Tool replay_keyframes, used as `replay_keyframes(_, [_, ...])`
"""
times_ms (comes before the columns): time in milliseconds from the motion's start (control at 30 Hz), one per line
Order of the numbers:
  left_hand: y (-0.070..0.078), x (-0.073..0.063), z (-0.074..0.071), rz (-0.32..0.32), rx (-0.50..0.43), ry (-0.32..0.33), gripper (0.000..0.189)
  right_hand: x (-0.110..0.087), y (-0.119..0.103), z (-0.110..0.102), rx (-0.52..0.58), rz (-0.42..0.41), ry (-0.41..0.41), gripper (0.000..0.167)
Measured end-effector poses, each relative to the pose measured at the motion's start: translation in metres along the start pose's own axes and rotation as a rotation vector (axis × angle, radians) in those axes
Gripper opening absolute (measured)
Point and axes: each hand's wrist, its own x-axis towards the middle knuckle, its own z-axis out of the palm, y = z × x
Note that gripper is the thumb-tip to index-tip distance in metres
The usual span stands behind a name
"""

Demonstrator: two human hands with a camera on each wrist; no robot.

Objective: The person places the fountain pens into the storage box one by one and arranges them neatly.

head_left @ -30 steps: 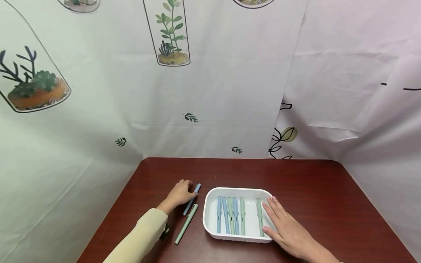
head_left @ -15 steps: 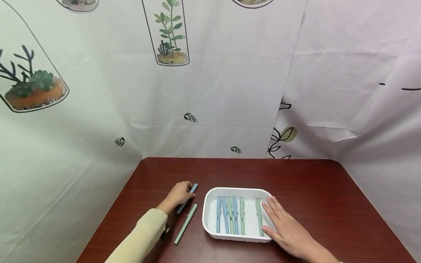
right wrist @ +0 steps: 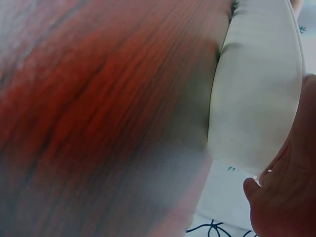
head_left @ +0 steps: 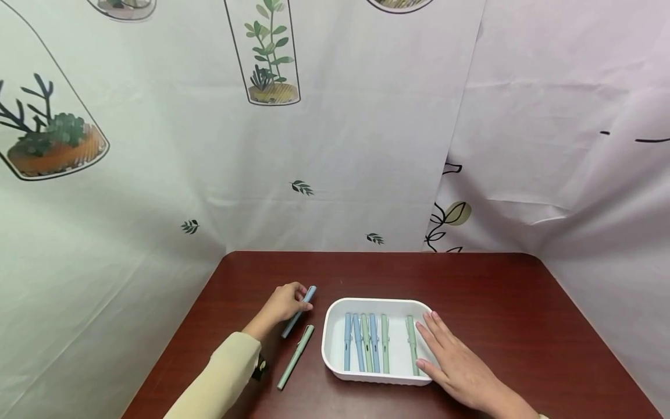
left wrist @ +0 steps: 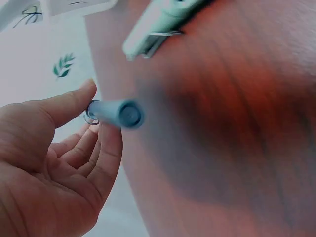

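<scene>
My left hand (head_left: pixel 285 302) pinches a blue pen (head_left: pixel 293 323) between thumb and fingers, left of the tray. In the left wrist view this blue pen (left wrist: pixel 116 113) points its round end at the camera, above the table. A green pen (head_left: pixel 296 357) lies on the table between that hand and the white tray (head_left: pixel 379 379). Inside the tray, blue pens (head_left: pixel 348 343) and green pens (head_left: pixel 385 344) lie side by side, with one more green pen (head_left: pixel 412 343) apart at the right. My right hand (head_left: pixel 460 366) rests on the tray's right rim with its fingers straight.
The dark red wooden table (head_left: pixel 502 314) extends around the tray. A white printed cloth (head_left: pixel 335 145) hangs behind it and along both sides. A dark band (head_left: pixel 259 368) shows at my left wrist below the pale sleeve (head_left: pixel 220 372).
My left hand has taken the blue pen between thumb and fingers, drawn it slightly left, and now raises it a little. The right hand and the tray have stayed in place.
</scene>
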Motion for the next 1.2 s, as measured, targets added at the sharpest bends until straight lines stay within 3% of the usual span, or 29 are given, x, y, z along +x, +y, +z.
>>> replay_keyframes(233, [0.014,-0.008,-0.009,-0.003,-0.122,-0.026,0.032,0.0,0.001,0.001,0.001,-0.001,0.002,0.067])
replay_keyframes(533, [0.029,-0.017,-0.008,0.082,-0.233,-0.016,0.026,-0.001,0.002,0.001,0.02,0.007,0.002,0.067])
replay_keyframes(833, [0.049,-0.023,-0.008,0.12,-0.34,-0.031,0.022,-0.001,0.003,0.002,0.029,-0.013,0.006,0.066])
replay_keyframes(1200, [0.075,-0.031,0.003,0.094,-0.519,-0.114,0.024,-0.001,0.003,0.002,0.035,-0.001,-0.008,0.066])
